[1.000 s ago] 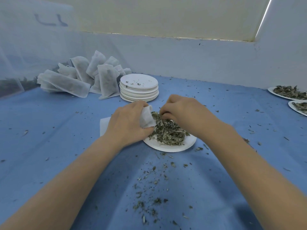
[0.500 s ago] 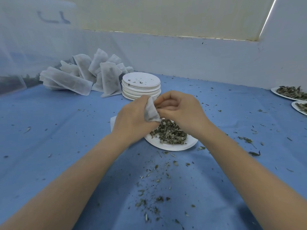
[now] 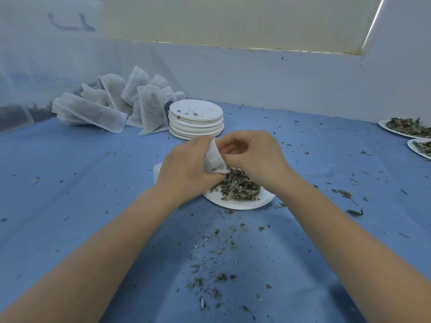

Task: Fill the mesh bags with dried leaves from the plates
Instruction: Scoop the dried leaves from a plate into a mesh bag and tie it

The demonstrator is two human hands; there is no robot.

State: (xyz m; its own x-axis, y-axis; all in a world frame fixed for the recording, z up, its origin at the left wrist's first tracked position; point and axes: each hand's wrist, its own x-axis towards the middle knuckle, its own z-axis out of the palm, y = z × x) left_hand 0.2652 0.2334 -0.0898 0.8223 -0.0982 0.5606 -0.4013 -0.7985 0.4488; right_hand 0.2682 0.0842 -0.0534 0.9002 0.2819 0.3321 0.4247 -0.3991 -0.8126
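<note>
1. Head view: left hand [image 3: 186,166] has its grip closed around one white mesh bag [image 3: 214,159], held up just above the near plate [image 3: 242,203].
2. Right hand [image 3: 254,155] is at the bag's top edge, fingers curled in a pinch at the opening; whether it holds leaves I cannot tell.
3. Near plate: one, white, on the blue table [image 3: 70,183], carrying one heap of dried leaves [image 3: 238,187], partly hidden by both hands.
4. One flat white piece [image 3: 157,171] pokes out under the left hand, beside the plate; can't tell what it is.
5. One stack of empty plates [image 3: 196,120] behind the hands, exact number unreadable, a few crumbs on the top one.
6. Filled bags pile [image 3: 112,106] left of the stack, against the wall; roughly eight visible, overlap blocks an exact count.
7. Two more plates with leaves [image 3: 405,128] at the right edge, both cut off by the frame.
8. Loose leaf bits [image 3: 210,264] scattered over the table, thickest between the forearms.
</note>
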